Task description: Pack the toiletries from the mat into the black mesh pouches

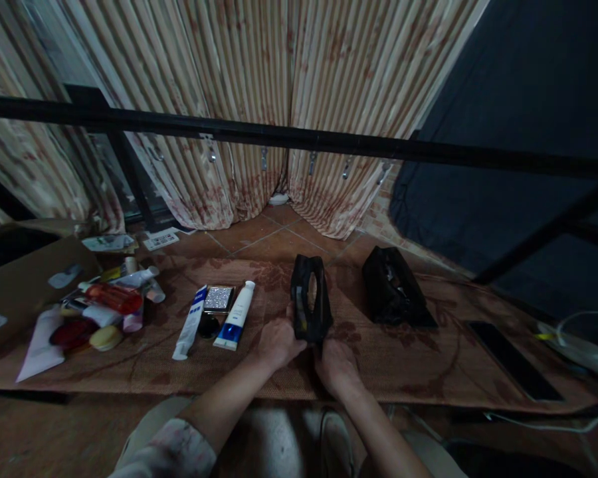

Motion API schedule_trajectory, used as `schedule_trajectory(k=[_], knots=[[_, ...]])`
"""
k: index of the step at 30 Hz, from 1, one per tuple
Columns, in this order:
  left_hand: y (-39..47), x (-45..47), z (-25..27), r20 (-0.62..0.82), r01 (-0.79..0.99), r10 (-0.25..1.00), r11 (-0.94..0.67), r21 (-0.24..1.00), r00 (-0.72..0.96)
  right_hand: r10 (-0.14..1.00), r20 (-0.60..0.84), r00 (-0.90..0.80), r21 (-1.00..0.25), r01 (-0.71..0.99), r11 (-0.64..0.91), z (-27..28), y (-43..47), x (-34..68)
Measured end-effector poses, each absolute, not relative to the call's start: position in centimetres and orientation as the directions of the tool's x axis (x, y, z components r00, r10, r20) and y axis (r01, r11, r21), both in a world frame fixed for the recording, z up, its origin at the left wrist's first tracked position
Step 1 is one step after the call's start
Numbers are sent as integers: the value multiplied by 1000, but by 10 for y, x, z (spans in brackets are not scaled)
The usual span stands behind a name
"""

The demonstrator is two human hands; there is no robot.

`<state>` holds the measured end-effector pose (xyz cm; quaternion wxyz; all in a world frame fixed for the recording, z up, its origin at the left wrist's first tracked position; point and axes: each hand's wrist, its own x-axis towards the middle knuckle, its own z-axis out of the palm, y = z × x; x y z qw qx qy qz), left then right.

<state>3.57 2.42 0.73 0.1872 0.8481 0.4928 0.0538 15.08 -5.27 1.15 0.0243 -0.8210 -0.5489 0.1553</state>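
A small black pouch [323, 312] with an oval see-through window stands on the cloth-covered bench in front of me. My left hand [279, 342] is closed on its near left side. At the near right end of the same pouch, my right hand [339, 366] has its fingers pressed together on it; the fingertips are partly hidden. To the left of my left hand lie a white and blue tube [236, 313], a second tube [190, 322], a glittery square compact [218, 299] and a small round black item [209, 326]. Another black bag [393, 289] sits to the right.
A heap of cosmetics with a red bottle [113, 297] lies on the left beside a cardboard box [24, 285]. On the right are a flat black panel [513, 360] and a pale cable [538, 428]. A dark metal bar [299, 136] crosses before striped curtains [244, 73].
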Motion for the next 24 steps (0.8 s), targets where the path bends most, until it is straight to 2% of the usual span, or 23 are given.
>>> schedule_trajectory(k=[6,14,20,24], knots=[[24,36,10,-100,822,854,-451,347,511,900,-244,361,-196,891,-410,9,-52,153],[24,36,11,-99,810,853,-441,386,512,904,-236,357,-213,888,-407,10,-53,153],[25,29,21,-108,742,808,-468,480,579,898,-220,380,-236,873,-427,20,-54,163],[31,19,32,-173,734,790,-432,524,588,909,-168,382,-321,850,-417,27,-55,174]])
